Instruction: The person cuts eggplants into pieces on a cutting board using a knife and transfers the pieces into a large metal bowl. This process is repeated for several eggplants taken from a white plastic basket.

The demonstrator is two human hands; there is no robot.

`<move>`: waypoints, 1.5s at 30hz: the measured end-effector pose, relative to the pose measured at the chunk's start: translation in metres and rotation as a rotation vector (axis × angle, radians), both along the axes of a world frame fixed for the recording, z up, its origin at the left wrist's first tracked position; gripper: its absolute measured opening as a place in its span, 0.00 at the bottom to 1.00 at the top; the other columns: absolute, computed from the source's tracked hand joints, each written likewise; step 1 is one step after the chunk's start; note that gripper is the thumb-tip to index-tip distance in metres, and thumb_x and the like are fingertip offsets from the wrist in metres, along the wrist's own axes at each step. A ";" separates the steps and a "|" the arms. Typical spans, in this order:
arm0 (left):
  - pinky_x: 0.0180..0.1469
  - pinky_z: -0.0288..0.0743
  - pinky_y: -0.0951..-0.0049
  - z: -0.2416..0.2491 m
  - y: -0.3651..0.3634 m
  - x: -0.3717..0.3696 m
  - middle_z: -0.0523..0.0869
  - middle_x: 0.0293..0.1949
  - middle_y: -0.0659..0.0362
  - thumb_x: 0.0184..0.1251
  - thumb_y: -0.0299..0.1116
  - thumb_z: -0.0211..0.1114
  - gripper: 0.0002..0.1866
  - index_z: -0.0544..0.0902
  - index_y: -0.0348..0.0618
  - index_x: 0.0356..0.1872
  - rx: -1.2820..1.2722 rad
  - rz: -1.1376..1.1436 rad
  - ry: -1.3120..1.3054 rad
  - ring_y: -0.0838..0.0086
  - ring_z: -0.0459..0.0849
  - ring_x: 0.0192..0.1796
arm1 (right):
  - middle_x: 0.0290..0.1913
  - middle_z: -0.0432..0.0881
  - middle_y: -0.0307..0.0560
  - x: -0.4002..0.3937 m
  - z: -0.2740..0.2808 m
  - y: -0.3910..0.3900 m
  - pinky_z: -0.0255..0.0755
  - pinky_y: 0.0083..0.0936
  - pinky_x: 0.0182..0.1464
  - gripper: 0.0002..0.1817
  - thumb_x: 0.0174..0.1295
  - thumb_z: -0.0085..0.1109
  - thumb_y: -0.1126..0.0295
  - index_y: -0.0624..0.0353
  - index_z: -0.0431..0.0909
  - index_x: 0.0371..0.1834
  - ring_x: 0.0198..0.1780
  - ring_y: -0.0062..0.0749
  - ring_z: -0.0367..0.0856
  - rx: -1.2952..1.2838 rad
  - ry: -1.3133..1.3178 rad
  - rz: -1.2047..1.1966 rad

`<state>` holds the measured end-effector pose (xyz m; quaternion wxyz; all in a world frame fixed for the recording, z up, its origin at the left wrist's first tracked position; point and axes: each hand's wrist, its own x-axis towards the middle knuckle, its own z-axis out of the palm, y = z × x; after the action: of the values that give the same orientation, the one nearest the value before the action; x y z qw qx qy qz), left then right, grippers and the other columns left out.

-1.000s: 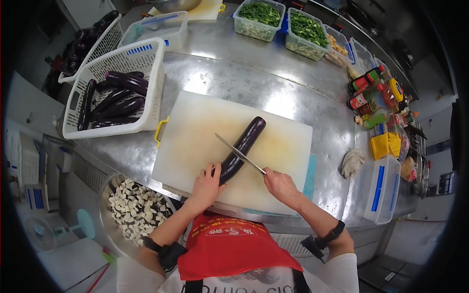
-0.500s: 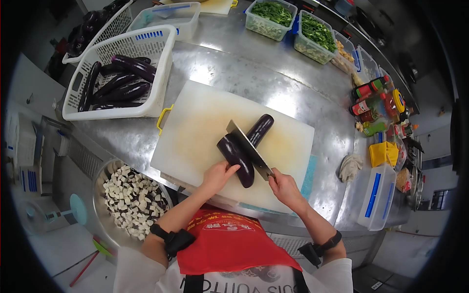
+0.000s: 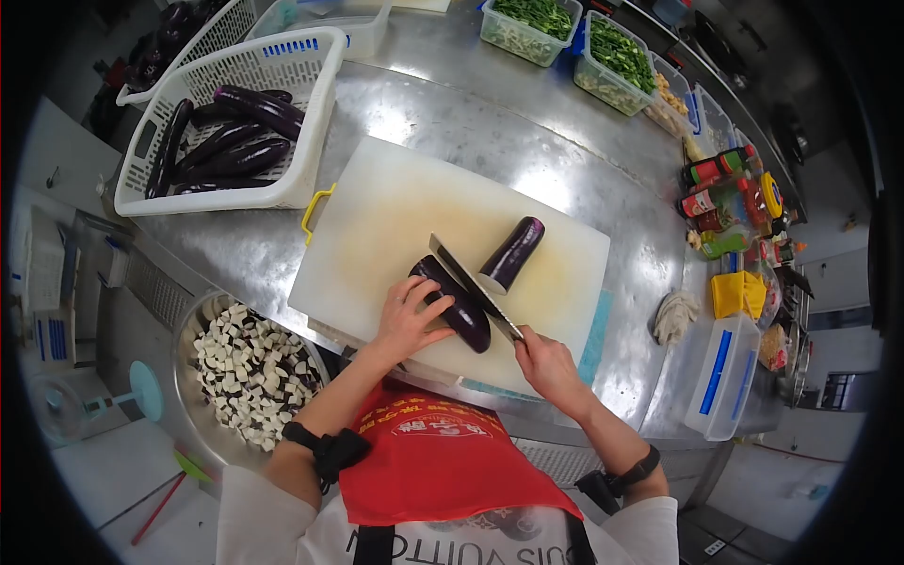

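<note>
My right hand (image 3: 549,365) is closed round the handle of a cleaver (image 3: 468,285), whose blade points up and left over the white cutting board (image 3: 363,221). Under my left hand (image 3: 411,318) lies a dark purple eggplant piece (image 3: 461,318), its fingers curled over the upper left side. The blade runs along that piece's right side. Another eggplant piece (image 3: 514,252) rests farther up the board, its pale cut end facing the cleaver. The underside of my left hand is hidden.
A white basket (image 3: 325,122) of whole eggplants stands at the upper left. A metal bowl (image 3: 185,367) of eggplant chunks sits below the board's left side. Tubs of chopped greens (image 3: 617,56), sauce bottles (image 3: 720,202), a rag (image 3: 675,317) and a lidded box (image 3: 727,377) lie right.
The two eggplant pieces now lie farther apart, the upper one shifted right. My left hand has moved up onto the lower piece, which sits slightly higher on the board.
</note>
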<state>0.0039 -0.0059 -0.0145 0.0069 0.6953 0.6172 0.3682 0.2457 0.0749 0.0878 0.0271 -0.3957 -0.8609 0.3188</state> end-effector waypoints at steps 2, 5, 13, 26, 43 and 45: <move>0.57 0.68 0.56 0.002 -0.001 0.001 0.74 0.52 0.57 0.43 0.44 0.77 0.25 0.82 0.55 0.47 0.029 0.020 -0.033 0.58 0.71 0.58 | 0.29 0.79 0.62 0.001 0.012 -0.001 0.72 0.46 0.32 0.06 0.66 0.52 0.74 0.64 0.71 0.41 0.30 0.60 0.79 -0.007 -0.007 -0.009; 0.56 0.68 0.56 -0.006 0.000 0.001 0.74 0.50 0.57 0.45 0.43 0.77 0.23 0.82 0.53 0.45 0.055 0.050 -0.031 0.58 0.71 0.57 | 0.28 0.79 0.61 0.002 0.038 -0.007 0.71 0.46 0.32 0.06 0.66 0.52 0.74 0.64 0.70 0.42 0.30 0.59 0.78 -0.009 -0.014 -0.014; 0.56 0.66 0.56 -0.013 0.003 0.002 0.75 0.48 0.57 0.44 0.42 0.76 0.21 0.82 0.51 0.42 0.096 0.059 -0.069 0.59 0.71 0.55 | 0.27 0.79 0.59 0.009 0.068 -0.020 0.72 0.47 0.32 0.06 0.65 0.52 0.74 0.62 0.69 0.43 0.29 0.59 0.79 -0.052 -0.143 0.056; 0.55 0.66 0.54 -0.031 0.000 -0.002 0.74 0.49 0.57 0.39 0.43 0.78 0.23 0.81 0.52 0.40 0.137 0.051 -0.044 0.57 0.69 0.56 | 0.25 0.80 0.62 -0.044 0.019 -0.007 0.73 0.49 0.33 0.07 0.67 0.49 0.72 0.64 0.68 0.41 0.29 0.61 0.79 -0.065 -0.138 0.106; 0.57 0.62 0.54 -0.020 0.011 0.006 0.74 0.50 0.59 0.42 0.45 0.75 0.23 0.80 0.56 0.42 0.108 0.075 -0.021 0.60 0.70 0.56 | 0.29 0.81 0.59 0.012 -0.031 -0.015 0.75 0.49 0.31 0.07 0.66 0.51 0.70 0.61 0.70 0.42 0.29 0.59 0.80 0.008 -0.021 0.029; 0.57 0.61 0.54 -0.012 0.020 0.009 0.74 0.50 0.59 0.45 0.46 0.74 0.22 0.80 0.55 0.42 0.080 0.063 0.013 0.61 0.70 0.56 | 0.29 0.81 0.59 0.029 -0.023 -0.011 0.75 0.49 0.31 0.07 0.66 0.52 0.70 0.61 0.70 0.41 0.29 0.59 0.80 0.027 -0.029 0.005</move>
<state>0.0125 0.0146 -0.0266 -0.0369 0.6776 0.6237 0.3880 0.2748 0.0641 0.0644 0.0193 -0.3976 -0.8664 0.3014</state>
